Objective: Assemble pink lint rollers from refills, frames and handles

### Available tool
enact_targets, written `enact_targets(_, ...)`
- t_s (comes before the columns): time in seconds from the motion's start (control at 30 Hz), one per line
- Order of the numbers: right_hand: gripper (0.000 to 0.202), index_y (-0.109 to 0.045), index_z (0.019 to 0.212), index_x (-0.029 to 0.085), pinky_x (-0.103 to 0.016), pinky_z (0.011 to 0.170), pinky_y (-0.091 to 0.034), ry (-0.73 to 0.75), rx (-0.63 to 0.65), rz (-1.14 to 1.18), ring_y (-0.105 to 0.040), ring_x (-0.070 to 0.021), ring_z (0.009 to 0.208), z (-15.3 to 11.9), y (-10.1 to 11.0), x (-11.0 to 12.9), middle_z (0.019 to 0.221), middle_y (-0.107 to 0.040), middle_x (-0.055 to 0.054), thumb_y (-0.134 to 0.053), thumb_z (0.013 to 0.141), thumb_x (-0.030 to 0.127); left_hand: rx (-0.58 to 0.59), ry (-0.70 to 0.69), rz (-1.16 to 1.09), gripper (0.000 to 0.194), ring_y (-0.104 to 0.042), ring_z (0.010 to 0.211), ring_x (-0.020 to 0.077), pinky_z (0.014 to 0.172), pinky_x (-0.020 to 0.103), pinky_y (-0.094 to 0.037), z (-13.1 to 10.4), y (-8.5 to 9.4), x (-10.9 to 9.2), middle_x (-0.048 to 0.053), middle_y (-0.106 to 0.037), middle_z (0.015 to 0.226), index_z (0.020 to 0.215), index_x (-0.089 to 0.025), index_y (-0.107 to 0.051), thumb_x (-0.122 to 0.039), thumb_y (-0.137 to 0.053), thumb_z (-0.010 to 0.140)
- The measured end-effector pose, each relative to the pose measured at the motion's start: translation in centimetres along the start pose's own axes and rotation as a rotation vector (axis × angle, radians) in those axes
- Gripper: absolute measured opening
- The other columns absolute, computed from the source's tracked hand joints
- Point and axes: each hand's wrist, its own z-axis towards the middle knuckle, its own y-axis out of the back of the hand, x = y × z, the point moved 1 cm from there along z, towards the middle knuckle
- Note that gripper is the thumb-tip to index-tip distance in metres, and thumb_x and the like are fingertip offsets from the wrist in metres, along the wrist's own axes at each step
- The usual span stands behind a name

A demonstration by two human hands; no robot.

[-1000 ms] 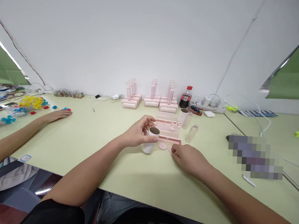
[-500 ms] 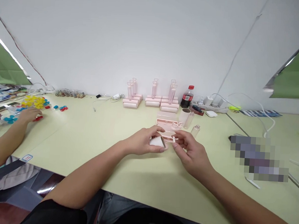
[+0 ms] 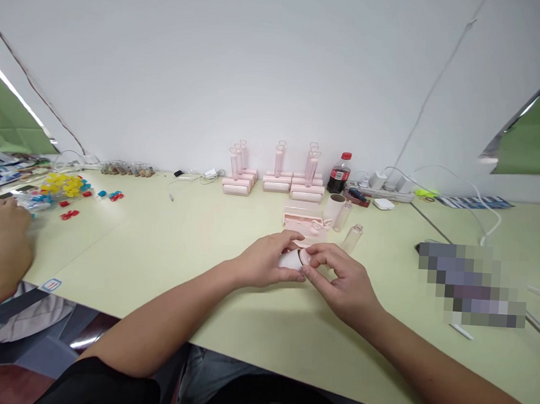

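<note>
White tube (image 3: pixel 289 260) and pink cap (image 3: pixel 305 257) meet between two hands above the desk (image 3: pixel 157 244).
The left hand's (image 3: pixel 261 262) fingers curl around the tube, hiding its far end; the right hand's (image 3: pixel 347 283) fingers pinch the cap, partly covering it, so its fit is unclear.

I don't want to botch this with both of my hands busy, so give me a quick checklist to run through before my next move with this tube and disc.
1. White tube held by the left grip: ok.
2. Pink disc held by the right grip, at the tube's near end: ok.
3. Disc flush with the tube: not ok, a dark gap shows between them.
4. Tube's other end: cannot tell, the left grip hides it.
5. Standing tube out of the way: ok, upright beyond both grips.
6. Cola bottle closed: ok, red cap on.
</note>
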Motion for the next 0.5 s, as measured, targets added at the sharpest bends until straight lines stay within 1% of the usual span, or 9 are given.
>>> enact_targets(0.17, 0.015, -0.059, 0.078, 0.023, -0.033, 0.08, -0.05, -0.027, 0.007, -0.016, -0.065, -0.0213, 0.095, -0.08, -0.05, -0.09, 0.101, -0.069, -0.007, -0.058, 0.091, 0.03, -0.033, -0.059, 0.062, 0.071, -0.06, 0.112, 0.0269, 0.095, 0.037, -0.046, 0.04, -0.29, -0.15, 0.012, -0.064, 0.121, 0.133, -0.019, -0.047, -0.049, -0.075, 0.074)
enact_targets(0.33, 0.015, -0.059, 0.077, 0.023, -0.033, 0.08, -0.051, 0.021, -0.052, 0.007, -0.066, -0.021, 0.094, -0.17, -0.17, -0.15, 0.101, -0.069, -0.006, -0.059, 0.09, 0.03, -0.08, -0.111, 0.018, 0.069, -0.062, 0.107, 0.0247, 0.092, 0.036, -0.047, 0.0, -0.48, -0.03, 0.011, -0.065, 0.117, 0.131, -0.019, -0.049, -0.051, -0.074, 0.075)
enact_targets(0.5, 0.014, -0.058, 0.077, 0.023, -0.033, 0.079, -0.052, 0.059, -0.086, 0.005, -0.066, -0.0207, 0.093, -0.2, -0.25, -0.06, 0.1, -0.068, -0.006, -0.061, 0.089, 0.028, -0.11, -0.137, -0.053, 0.07, -0.063, 0.102, 0.0229, 0.088, 0.035, -0.048, -0.01, -0.67, 0.16, 0.01, -0.065, 0.114, 0.133, -0.02, -0.046, -0.051, -0.072, 0.076)
